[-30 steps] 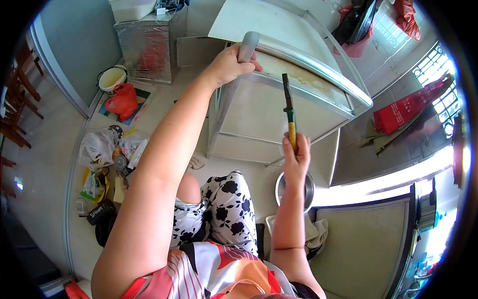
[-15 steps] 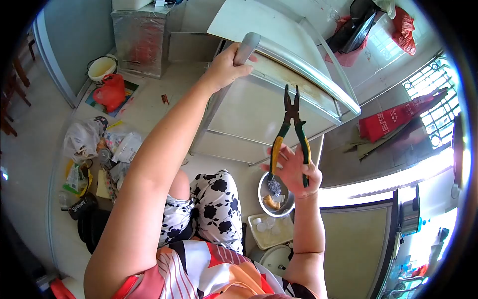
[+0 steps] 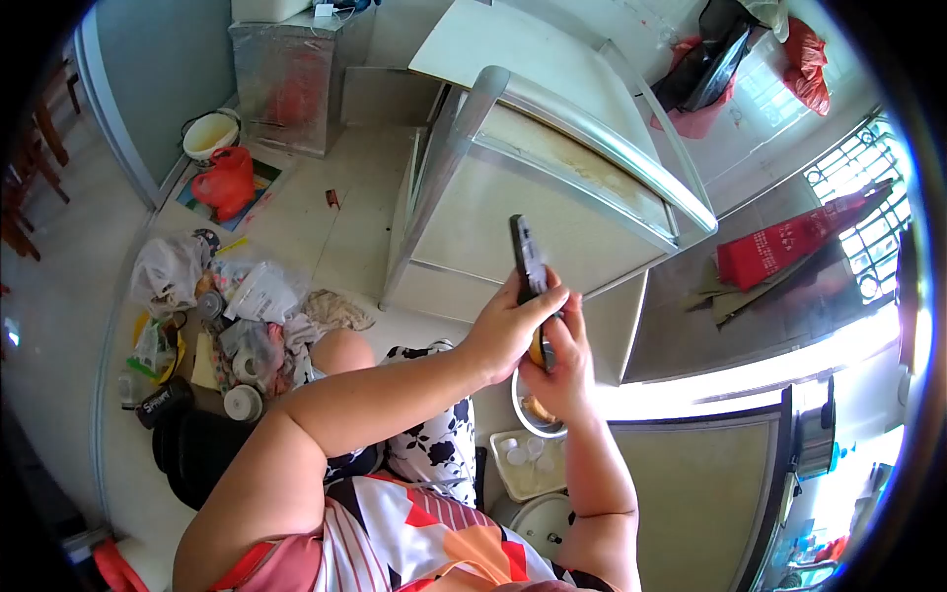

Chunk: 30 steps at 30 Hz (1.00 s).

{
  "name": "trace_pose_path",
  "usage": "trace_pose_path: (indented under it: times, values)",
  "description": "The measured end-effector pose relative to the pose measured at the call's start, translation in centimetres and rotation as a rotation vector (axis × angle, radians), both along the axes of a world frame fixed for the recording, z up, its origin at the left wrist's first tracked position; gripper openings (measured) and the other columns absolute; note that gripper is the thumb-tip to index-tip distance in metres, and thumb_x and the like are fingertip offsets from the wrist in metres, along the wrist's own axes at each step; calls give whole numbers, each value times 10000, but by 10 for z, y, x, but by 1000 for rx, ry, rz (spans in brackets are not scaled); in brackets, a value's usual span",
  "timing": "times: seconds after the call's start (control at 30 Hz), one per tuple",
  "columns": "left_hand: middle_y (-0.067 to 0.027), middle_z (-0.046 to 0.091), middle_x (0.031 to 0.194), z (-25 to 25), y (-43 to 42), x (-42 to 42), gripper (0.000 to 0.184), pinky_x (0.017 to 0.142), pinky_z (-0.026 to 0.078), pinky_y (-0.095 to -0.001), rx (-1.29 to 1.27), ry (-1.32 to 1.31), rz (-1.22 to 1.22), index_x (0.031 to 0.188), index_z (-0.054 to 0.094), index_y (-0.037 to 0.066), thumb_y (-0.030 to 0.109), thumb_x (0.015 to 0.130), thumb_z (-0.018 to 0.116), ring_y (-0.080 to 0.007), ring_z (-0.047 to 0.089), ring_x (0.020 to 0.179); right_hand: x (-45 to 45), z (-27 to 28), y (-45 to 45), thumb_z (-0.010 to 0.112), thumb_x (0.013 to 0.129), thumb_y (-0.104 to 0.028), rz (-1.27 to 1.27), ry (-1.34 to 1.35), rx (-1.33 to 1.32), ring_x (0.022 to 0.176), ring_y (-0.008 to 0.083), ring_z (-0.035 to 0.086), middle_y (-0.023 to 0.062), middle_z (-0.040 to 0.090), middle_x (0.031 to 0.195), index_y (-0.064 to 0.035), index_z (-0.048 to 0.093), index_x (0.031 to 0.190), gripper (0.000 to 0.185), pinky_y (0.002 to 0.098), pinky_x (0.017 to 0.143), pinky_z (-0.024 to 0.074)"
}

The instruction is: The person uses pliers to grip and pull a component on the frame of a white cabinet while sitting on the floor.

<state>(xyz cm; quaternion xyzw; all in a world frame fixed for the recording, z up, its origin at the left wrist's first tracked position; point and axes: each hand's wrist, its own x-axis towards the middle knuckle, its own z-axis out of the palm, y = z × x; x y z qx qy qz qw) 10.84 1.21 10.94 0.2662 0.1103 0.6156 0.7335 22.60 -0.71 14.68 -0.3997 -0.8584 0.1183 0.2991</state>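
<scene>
A pair of pliers (image 3: 528, 252) is held up in front of me, turned edge-on, its dark end pointing up and away. My left hand (image 3: 508, 326) is closed around its middle. Below it, my right hand (image 3: 562, 370) is closed on the handles, where a bit of yellow grip shows. The two hands touch or nearly touch, and the fingers hide much of the tool. Beyond them stands a metal-framed cabinet (image 3: 513, 212) with pale panels; neither hand touches it.
A metal bowl (image 3: 523, 412) and a cream tray (image 3: 513, 485) with small white cups lie below my right forearm. Plastic bags (image 3: 168, 268) and jars clutter the floor at left. A red plastic bag (image 3: 225, 185) sits near a white bucket (image 3: 210, 136). A counter (image 3: 691, 493) stands at right.
My left hand has let go of the cabinet's corner rail and come down onto the pliers. The pliers, spread wide before, are now turned edge-on and lower, with my right hand closed on them.
</scene>
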Motion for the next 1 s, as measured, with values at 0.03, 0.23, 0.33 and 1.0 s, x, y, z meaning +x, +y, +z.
trace_pose_path:
  times: [0.03,0.23,0.33,1.0]
  values:
    - [-84,553,1093,10,7,1,425,942,389,-340,45,28,-27,1214,408,39,298,909,552,-163,482,1086,1,11,1,579,596,23,-60,-55,49,994,429,521,245,452,1168,-12,536,962,370,419,802,471]
    - [-44,488,1193,48,51,11,496,968,330,-361,40,42,-178,1247,407,75,396,895,545,-129,397,1176,29,53,39,565,615,-43,-234,-289,237,956,339,538,158,524,1057,-39,608,981,369,435,824,433]
    - [0,470,1177,57,67,11,473,911,336,-352,-94,128,-182,1244,420,112,395,891,555,-114,413,1106,33,73,59,561,642,-41,-288,-412,259,1075,305,486,112,487,1167,-104,623,1050,418,433,901,381]
    - [38,540,973,45,115,11,192,883,356,-388,49,-281,-245,1049,534,177,315,953,441,-117,493,959,10,105,97,630,634,-65,-312,-800,443,1186,266,424,95,424,1308,-186,614,1088,470,426,957,344]
